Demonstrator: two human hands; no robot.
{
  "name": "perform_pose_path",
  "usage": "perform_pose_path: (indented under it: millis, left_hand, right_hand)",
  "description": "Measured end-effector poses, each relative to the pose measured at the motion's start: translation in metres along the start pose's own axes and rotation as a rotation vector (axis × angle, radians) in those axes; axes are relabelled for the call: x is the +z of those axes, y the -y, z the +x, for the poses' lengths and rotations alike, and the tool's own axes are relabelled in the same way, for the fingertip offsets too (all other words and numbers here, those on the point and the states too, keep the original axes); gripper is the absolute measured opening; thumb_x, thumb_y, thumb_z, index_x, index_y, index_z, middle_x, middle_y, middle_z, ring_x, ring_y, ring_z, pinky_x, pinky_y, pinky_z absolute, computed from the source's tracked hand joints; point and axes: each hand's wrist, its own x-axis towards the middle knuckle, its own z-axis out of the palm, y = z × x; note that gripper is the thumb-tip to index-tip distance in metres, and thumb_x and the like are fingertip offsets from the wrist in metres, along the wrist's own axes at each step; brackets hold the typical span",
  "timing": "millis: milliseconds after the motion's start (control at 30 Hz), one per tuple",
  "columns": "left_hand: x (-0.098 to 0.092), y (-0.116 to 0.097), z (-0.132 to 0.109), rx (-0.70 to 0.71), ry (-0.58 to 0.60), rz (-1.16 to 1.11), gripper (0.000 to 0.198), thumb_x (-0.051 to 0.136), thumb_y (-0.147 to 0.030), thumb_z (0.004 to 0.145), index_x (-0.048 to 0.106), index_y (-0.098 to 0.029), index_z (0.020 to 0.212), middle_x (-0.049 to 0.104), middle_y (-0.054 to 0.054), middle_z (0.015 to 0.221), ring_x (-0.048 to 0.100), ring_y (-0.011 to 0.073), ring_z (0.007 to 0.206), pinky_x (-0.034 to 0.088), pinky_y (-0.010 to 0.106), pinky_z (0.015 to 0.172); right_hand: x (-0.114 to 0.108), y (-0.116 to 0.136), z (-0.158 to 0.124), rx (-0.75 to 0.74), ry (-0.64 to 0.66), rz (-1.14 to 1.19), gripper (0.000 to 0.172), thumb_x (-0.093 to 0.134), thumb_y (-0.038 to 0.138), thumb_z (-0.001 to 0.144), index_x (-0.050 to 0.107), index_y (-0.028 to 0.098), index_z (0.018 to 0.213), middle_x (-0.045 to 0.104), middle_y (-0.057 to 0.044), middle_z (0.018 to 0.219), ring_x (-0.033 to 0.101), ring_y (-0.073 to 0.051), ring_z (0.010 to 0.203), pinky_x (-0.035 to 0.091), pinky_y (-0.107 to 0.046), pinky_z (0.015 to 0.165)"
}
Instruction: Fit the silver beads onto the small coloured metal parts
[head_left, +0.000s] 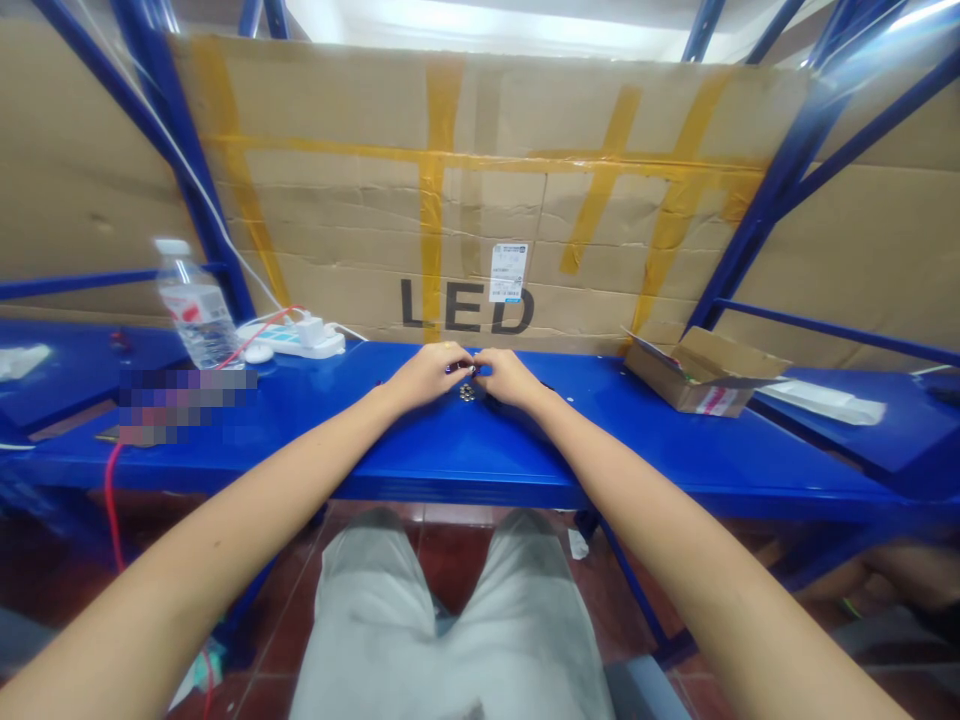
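Both my hands meet over the blue table, near its middle. The fingers of my left hand are bent in toward a small dark item at the fingertips, too small to name. My right hand faces it, its thumb and finger pinched close to the same spot. Just below the fingertips lies a little cluster of shiny metal pieces on the tabletop. Something dark shows partly under my right hand, mostly hidden by it.
A water bottle and a white power strip with cables stand at the left. At the right are an open cardboard box and a white packet. Cardboard forms the back wall between blue posts. Another person's limb shows at lower right.
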Motion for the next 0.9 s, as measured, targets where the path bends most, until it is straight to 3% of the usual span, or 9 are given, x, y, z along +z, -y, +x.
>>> perform_pose_path:
  millis: [400,500,667,800,900]
  left_hand:
    - [-0.004,0.004,0.001,-0.078,0.023,-0.051,0.014,0.065,-0.02,0.088,0.072,-0.019,0.099,0.074,0.005,0.093,0.067,0.017,0.081,0.053,0.03,0.08]
    - [-0.006,0.007,-0.001,-0.163,0.128,0.01,0.012,0.064,-0.022,0.087,0.073,-0.018,0.094,0.074,0.006,0.091,0.067,0.0189,0.082,0.051,0.03,0.079]
    - [-0.009,0.013,-0.008,-0.298,0.446,0.055,0.015,0.062,-0.025,0.083,0.076,-0.021,0.088,0.076,0.005,0.089,0.069,0.0216,0.083,0.049,0.029,0.075]
    - [-0.011,0.017,-0.008,-0.391,0.486,0.02,0.015,0.065,-0.022,0.079,0.077,-0.021,0.087,0.076,0.005,0.087,0.069,0.021,0.082,0.048,0.027,0.072]
    - [-0.011,0.019,-0.006,-0.445,0.486,0.009,0.009,0.067,-0.02,0.077,0.075,-0.02,0.081,0.075,0.005,0.082,0.068,0.021,0.08,0.047,0.028,0.071]
  right_hand:
    - [-0.001,-0.003,0.001,-0.002,-0.022,0.011,0.021,0.062,0.006,0.077,0.076,0.017,0.088,0.075,-0.007,0.09,0.066,-0.022,0.089,0.046,-0.029,0.08]
    - [-0.001,-0.006,0.0,0.023,-0.043,0.023,0.025,0.061,0.004,0.076,0.076,0.018,0.089,0.075,-0.007,0.093,0.066,-0.022,0.091,0.047,-0.03,0.084]
    - [0.0,-0.01,0.0,0.102,-0.098,0.094,0.022,0.065,0.006,0.073,0.077,0.02,0.087,0.076,-0.006,0.096,0.067,-0.023,0.094,0.048,-0.033,0.09]
    - [0.0,-0.01,0.003,0.185,-0.094,0.375,0.012,0.069,0.016,0.074,0.074,0.017,0.085,0.075,-0.003,0.086,0.067,-0.02,0.085,0.05,-0.031,0.083]
    - [-0.002,-0.009,0.003,0.257,-0.066,0.543,0.015,0.071,0.023,0.074,0.073,0.014,0.086,0.074,-0.003,0.081,0.066,-0.018,0.078,0.05,-0.029,0.076]
